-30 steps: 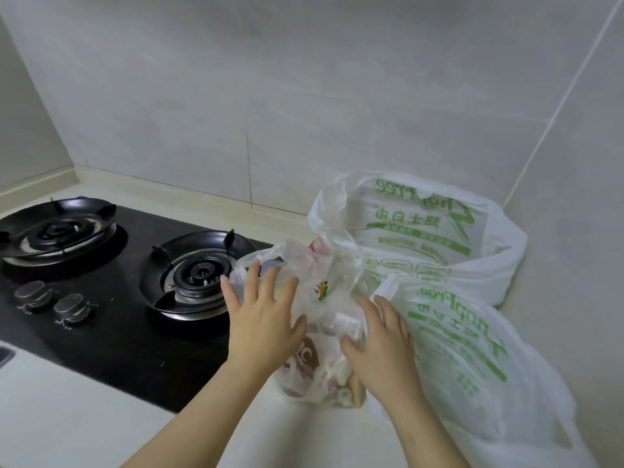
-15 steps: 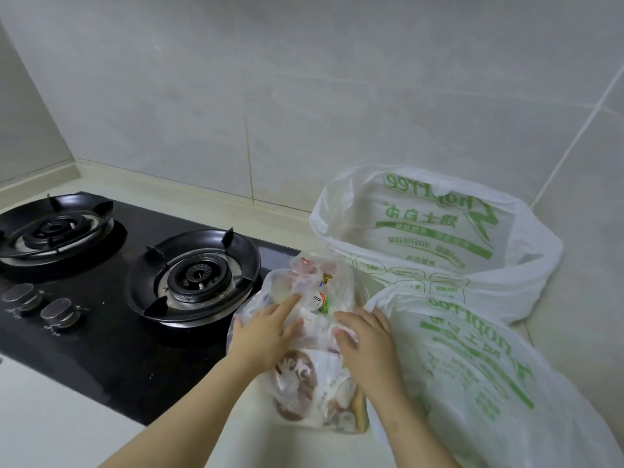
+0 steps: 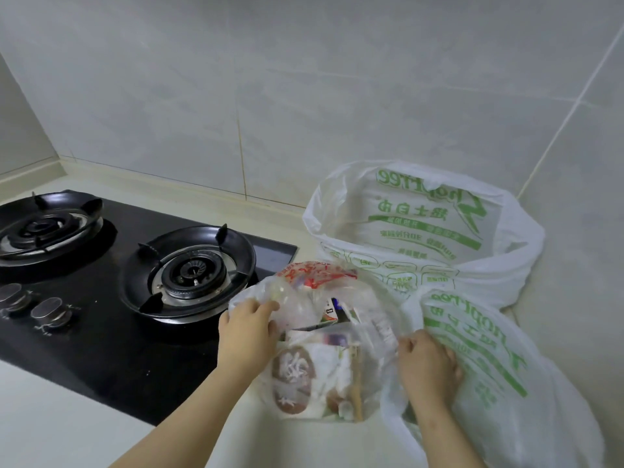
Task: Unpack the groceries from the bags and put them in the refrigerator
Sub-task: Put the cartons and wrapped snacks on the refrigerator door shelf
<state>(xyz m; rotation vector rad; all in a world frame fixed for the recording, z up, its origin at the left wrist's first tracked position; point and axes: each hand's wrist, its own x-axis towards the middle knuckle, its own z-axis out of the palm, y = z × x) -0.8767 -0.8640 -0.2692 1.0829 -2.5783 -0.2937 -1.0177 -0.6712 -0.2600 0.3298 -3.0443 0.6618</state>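
A clear plastic bag [image 3: 324, 366] full of packaged groceries stands on the pale counter [image 3: 67, 427], just right of the stove. My left hand [image 3: 246, 336] grips the bag's left rim and my right hand [image 3: 429, 369] grips its right rim, so the mouth is spread open between them. Cartons and wrapped packs show inside. A white bag with green print [image 3: 489, 376] lies against my right hand. A second white printed bag [image 3: 422, 231] stands open behind, in the corner.
A black gas stove [image 3: 101, 298] with two burners and two knobs fills the counter's left side. Tiled walls close off the back and the right. The counter's front strip lies below my forearms.
Both hands went from resting on the clear bag to gripping its rim and pulling apart, and the bag's mouth has opened. The view has moved closer.
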